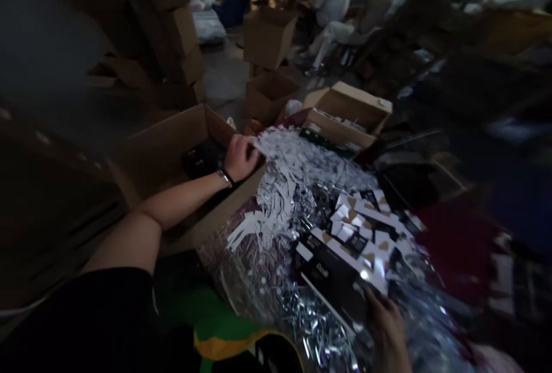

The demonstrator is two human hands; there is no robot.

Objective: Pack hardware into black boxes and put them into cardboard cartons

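Observation:
My left hand (240, 158), with a band on its wrist, is over the near side of an open cardboard box (226, 212). Its fingers curl at the edge of a heap of flat white pieces (280, 200); what they grip is too blurred to make out. A dark package (202, 157) lies inside the box. At the lower right, my right hand (388, 324) is closed on the end of a flat black box (330, 275) with white edges and small print. That box is tilted above a pile of shiny metal pieces (319, 333).
Black-and-white printed cards (362, 226) lie piled beyond the black box. An open carton (345, 111) with white items stands behind the heap. More cartons (269, 39) are stacked farther off. Two people (345, 22) sit in the background.

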